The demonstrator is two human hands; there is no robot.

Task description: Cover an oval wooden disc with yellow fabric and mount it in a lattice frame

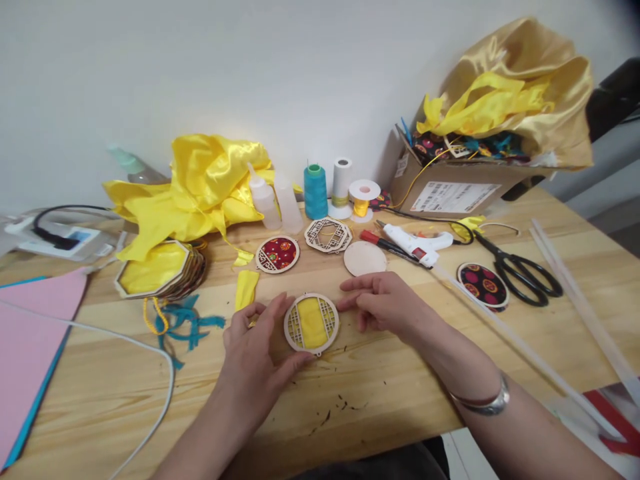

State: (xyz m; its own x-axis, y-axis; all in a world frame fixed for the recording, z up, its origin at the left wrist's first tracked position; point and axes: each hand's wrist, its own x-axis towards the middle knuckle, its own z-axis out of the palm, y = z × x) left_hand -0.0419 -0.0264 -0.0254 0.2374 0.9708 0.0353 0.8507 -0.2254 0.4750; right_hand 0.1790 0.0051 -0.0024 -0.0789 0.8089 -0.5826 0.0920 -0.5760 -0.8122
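Observation:
A round wooden lattice frame [311, 323] with yellow fabric behind it lies flat on the wooden table [350, 393]. My left hand [255, 353] rests at its left edge, fingers spread along the rim and thumb under its lower side. On the frame's right edge, the fingertips of my right hand [383, 303] touch the rim, stretched out and close together. A silver bracelet [483, 399] sits on my right wrist. A folded scrap of yellow fabric [247, 288] lies just above my left hand.
Behind lie a red-fabric round frame [277, 254], an empty lattice frame [329, 235], a plain wooden disc [365, 258], a glue gun [417, 242], scissors [523, 270], thread spools [316, 191], glue bottles [265, 199], yellow satin [200, 183], a cardboard box [450, 190], stacked octagonal frames [160, 270] and pink paper [30, 347].

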